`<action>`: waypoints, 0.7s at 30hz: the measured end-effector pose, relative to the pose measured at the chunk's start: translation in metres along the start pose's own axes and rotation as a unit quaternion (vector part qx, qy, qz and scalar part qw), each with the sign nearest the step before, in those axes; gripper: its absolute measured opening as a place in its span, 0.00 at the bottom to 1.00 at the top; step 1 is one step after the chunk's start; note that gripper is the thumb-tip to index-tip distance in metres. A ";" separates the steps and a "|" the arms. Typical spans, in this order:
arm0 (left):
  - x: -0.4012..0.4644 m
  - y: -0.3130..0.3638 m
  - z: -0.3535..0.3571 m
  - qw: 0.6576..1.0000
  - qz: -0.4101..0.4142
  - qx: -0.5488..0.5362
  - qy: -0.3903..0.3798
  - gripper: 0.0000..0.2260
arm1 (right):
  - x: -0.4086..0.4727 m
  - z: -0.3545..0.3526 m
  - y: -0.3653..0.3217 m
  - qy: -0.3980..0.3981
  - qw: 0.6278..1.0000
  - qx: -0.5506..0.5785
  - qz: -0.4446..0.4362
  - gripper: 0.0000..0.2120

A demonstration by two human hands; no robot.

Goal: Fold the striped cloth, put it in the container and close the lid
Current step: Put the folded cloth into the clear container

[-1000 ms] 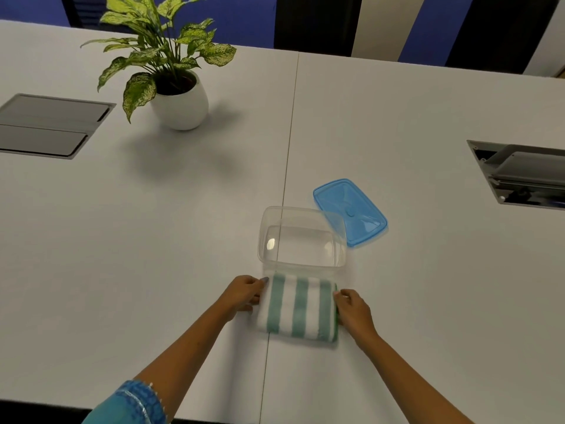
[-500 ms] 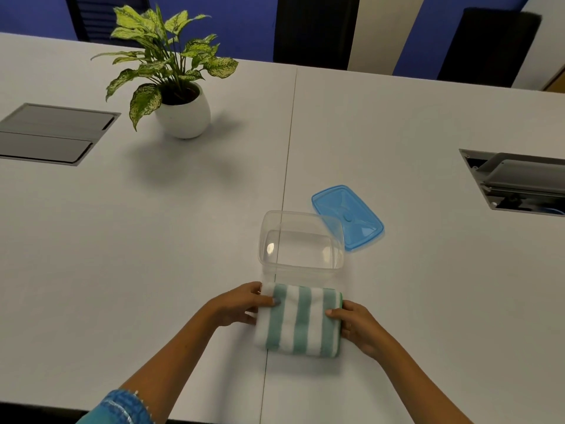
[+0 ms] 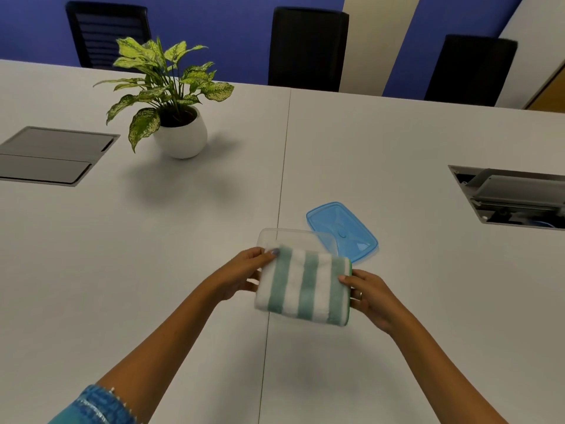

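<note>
The folded green-and-white striped cloth (image 3: 302,286) is lifted off the table, a thick rectangle tilted slightly. My left hand (image 3: 241,275) grips its left edge and my right hand (image 3: 365,293) grips its right edge. Behind and partly under the cloth stands the clear plastic container (image 3: 287,235), open, with most of it hidden by the cloth. The blue lid (image 3: 342,231) lies flat on the table just right of the container.
A potted plant in a white pot (image 3: 180,136) stands at the back left. Grey cable hatches are set into the table at the left (image 3: 52,154) and right (image 3: 513,197). Black chairs (image 3: 308,47) line the far edge.
Both hands have lifted the folded cloth from the table and carried it up and forward, over the near edge of the container. The view has tilted upward.
</note>
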State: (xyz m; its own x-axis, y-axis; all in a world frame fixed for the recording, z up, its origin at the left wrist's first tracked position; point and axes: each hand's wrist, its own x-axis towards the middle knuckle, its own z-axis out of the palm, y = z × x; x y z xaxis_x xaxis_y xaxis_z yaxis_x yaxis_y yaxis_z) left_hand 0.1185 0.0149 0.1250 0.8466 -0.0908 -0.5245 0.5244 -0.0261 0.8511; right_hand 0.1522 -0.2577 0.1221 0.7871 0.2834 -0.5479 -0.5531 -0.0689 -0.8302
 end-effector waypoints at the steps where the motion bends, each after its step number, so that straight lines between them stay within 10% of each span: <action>1: 0.003 0.005 0.000 1.000 0.005 -0.012 0.018 0.24 | 0.004 0.003 -0.007 0.003 1.000 0.002 -0.005 0.12; 13: 0.066 0.029 -0.002 0.988 -0.030 -0.017 0.152 0.11 | 0.086 0.026 -0.047 0.084 0.989 -0.120 0.011 0.08; 21: 0.104 0.024 0.003 0.981 -0.154 0.019 0.117 0.22 | 0.120 0.041 -0.031 0.069 0.974 -0.182 0.116 0.17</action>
State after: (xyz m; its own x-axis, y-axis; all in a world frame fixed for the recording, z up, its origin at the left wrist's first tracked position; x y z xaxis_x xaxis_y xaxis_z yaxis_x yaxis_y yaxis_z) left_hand 0.2193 0.0021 0.0912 0.6488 0.1581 -0.7443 0.7584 -0.0548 0.6495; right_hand 0.2520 -0.1826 0.0861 0.6949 0.0898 -0.7135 -0.6077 -0.4572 -0.6494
